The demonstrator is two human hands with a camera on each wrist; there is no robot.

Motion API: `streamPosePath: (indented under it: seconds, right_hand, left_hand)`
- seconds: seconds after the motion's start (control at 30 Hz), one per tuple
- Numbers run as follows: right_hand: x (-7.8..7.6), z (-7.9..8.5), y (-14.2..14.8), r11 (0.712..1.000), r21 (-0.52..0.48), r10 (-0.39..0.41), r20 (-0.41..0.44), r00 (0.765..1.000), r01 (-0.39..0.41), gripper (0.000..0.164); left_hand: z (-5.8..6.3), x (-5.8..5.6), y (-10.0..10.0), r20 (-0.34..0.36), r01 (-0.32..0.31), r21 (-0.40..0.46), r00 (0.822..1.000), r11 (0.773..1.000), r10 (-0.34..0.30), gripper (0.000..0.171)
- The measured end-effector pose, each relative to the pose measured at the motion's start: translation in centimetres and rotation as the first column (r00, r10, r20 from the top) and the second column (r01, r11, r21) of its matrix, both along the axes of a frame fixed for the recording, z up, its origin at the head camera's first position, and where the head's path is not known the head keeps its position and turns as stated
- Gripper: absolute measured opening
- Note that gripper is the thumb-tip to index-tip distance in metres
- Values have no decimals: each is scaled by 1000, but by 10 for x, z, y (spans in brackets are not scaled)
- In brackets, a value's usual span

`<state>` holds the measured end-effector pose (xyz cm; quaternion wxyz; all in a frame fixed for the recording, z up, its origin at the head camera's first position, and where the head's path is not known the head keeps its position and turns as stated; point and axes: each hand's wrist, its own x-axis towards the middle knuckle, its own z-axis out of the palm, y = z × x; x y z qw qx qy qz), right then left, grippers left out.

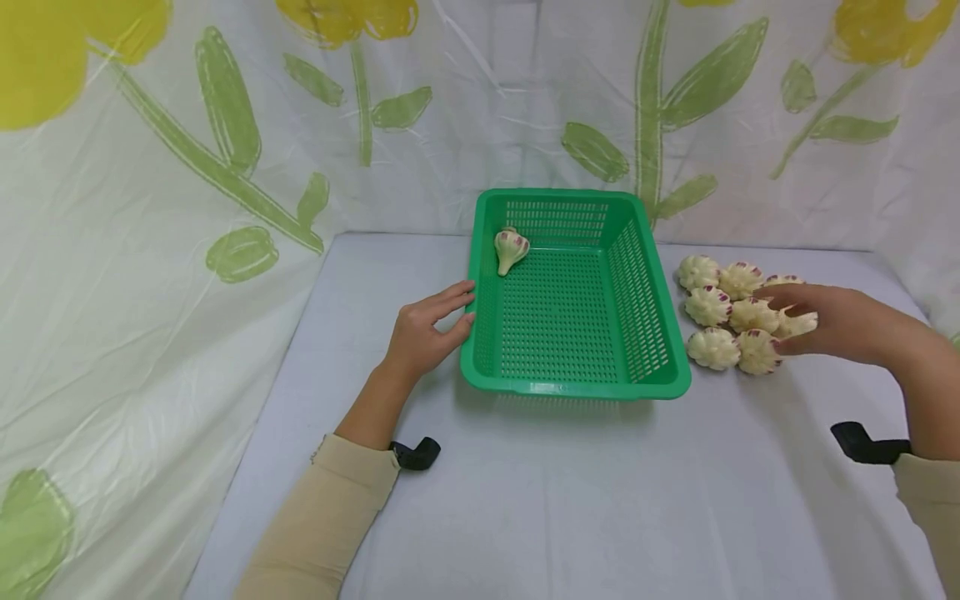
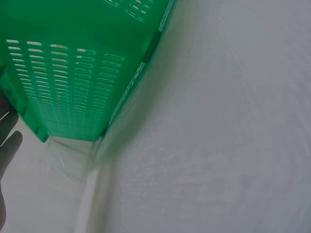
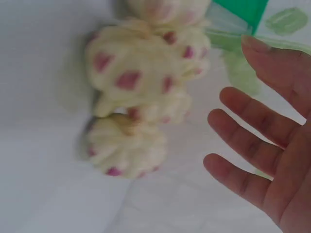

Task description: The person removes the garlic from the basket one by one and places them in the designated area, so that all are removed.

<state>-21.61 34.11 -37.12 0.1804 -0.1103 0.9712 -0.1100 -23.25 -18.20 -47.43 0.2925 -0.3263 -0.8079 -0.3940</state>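
A green plastic basket (image 1: 558, 389) with slotted walls stands on the table, one garlic bulb (image 1: 511, 250) lying inside at its far left corner. My left hand (image 1: 429, 330) touches the basket's left rim with its fingertips, fingers extended. To the right of the basket sits a cluster of several cream garlic bulbs (image 1: 707, 306) with purple marks. Over the right side of that cluster hovers my right hand (image 1: 843, 323), covering part of some bulbs. In the right wrist view its fingers (image 3: 252, 145) are spread beside the bulbs (image 3: 127, 145), with nothing between them.
A pale cloth covers the table (image 1: 600, 492). Behind and to the left hangs a white curtain (image 1: 465, 108) printed with yellow flowers and green leaves. A black wrist mount (image 1: 417, 454) sticks out beside the left sleeve, another (image 1: 868, 443) beside the right.
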Motion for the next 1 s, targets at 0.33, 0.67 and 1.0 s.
streamPosePath:
  seconds: [0.33, 0.67, 1.0]
  right_hand:
    - [-27, 55, -41, 996, 55, 78, -42, 996, -75, 77]
    - [-49, 101, -111, 987, 13, 161, -48, 986, -160, 81]
    - [-76, 98, -173, 961, -133, 245, 0, 970, -243, 80]
  left_hand:
    - [1, 0, 1, 0, 5, 10, 1000, 1000, -5, 30]
    - [-1, 1, -1, 0, -3, 11, 1000, 1000, 3, 31]
    - [-1, 0, 0, -9, 8, 22, 1000, 1000, -8, 31]
